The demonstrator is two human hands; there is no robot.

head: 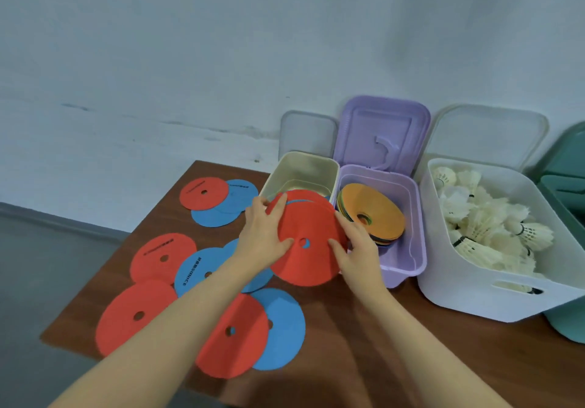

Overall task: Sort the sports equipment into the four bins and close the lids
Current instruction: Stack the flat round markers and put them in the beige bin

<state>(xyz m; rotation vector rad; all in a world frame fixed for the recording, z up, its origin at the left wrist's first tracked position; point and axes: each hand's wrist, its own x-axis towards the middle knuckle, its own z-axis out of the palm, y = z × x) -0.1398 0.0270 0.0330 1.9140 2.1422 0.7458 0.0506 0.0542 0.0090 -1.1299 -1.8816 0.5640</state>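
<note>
Both hands hold a small stack of flat discs with a red disc [305, 249] on top, in front of the cream bin [302, 171]. My left hand [264, 231] grips its left edge and my right hand [357, 246] grips its right edge. Loose red discs [134, 315] and blue discs [280, 331] lie scattered on the brown table [364, 344]. The purple bin [408, 249] holds a pile of discs topped by an orange disc [370, 206]. The white bin [468, 293] is full of shuttlecocks [487, 220].
Each bin's lid stands open against the wall: a clear lid [308, 132], the purple lid [381, 135] and another clear lid [490, 135]. A teal bin [566, 328] stands at the far right edge. The table's left edge drops off to a grey floor [47, 265].
</note>
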